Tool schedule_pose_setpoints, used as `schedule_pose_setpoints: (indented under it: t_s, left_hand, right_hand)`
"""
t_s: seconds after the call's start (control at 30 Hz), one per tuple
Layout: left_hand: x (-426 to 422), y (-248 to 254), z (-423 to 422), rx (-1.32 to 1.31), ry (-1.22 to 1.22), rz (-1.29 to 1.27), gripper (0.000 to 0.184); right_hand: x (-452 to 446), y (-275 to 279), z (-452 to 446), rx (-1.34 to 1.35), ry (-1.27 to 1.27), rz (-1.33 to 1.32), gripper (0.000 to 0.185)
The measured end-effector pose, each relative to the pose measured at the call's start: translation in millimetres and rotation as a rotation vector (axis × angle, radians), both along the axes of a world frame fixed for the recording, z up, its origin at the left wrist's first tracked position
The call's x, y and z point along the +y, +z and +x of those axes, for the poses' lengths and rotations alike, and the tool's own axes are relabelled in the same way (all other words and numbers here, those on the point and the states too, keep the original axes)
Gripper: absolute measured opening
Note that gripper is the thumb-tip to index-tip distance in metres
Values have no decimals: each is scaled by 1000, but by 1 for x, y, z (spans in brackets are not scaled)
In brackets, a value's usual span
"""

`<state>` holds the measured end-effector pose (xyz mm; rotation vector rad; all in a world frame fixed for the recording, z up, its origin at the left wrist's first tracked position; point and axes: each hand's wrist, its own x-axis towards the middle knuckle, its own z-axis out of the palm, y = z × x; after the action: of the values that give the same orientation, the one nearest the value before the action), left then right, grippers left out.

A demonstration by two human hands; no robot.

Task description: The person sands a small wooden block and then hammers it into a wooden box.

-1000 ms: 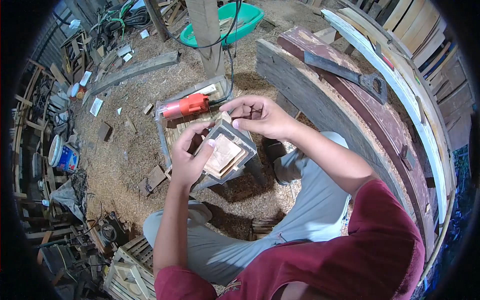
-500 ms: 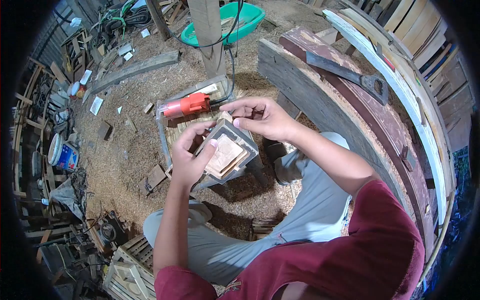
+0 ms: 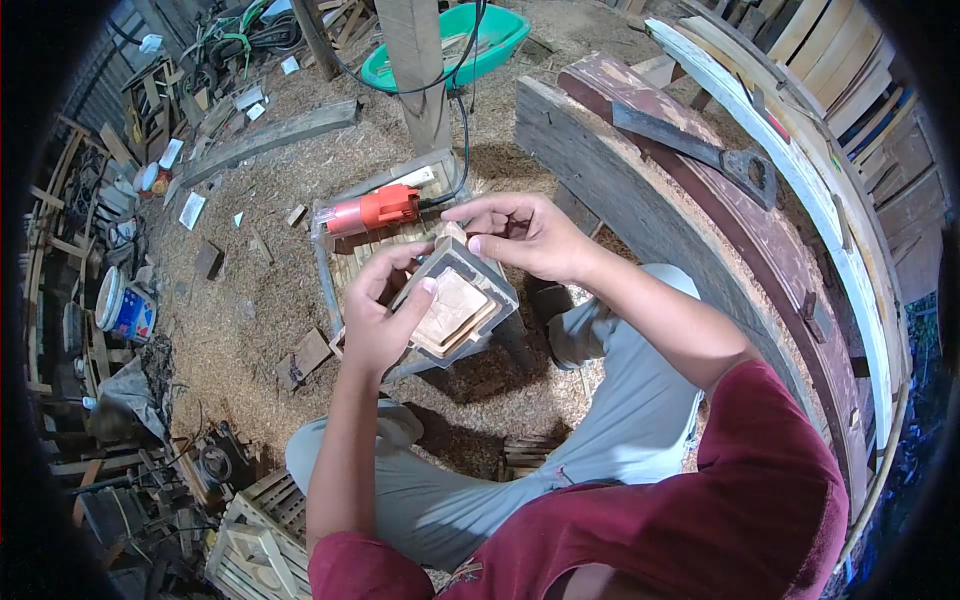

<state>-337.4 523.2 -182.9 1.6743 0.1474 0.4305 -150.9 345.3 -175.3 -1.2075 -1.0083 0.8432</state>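
The left hand (image 3: 376, 310) is clamping the left side of a square, stepped wooden block (image 3: 447, 308), its thumb lying on the top face; the block is sitting tilted between the hands, nearer than the red power tool (image 3: 372, 212). The right hand (image 3: 535, 237) is hovering its bent fingers around the block's far corner, beside a small wooden piece (image 3: 452, 231); whether it is pinching that is unclear. The person is apparently handling this corner, the next move calling for a firm left grip.

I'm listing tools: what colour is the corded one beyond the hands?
The corded tool is mostly red; the head view shows it.
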Motion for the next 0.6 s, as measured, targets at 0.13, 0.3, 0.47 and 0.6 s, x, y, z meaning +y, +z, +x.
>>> schedule_pose_setpoints:
  t_s: [0.13, 0.3, 0.47, 0.6]
  left_hand:
    - [0, 0, 2, -5, 18, -11, 37]
    - [-3, 3, 1, 1, 34, 67, 38]
    - [-4, 6, 0, 42, 27, 52, 38]
    - [-6, 8, -1, 40, 23, 47, 39]
  right_hand:
    - [0, 1, -1, 5, -4, 5, 39]
    - [-1, 1, 0, -22, -37, -2, 36]
    - [-3, 7, 0, -222, -85, 15, 47]
    - [-3, 7, -3, -262, -99, -1, 54]
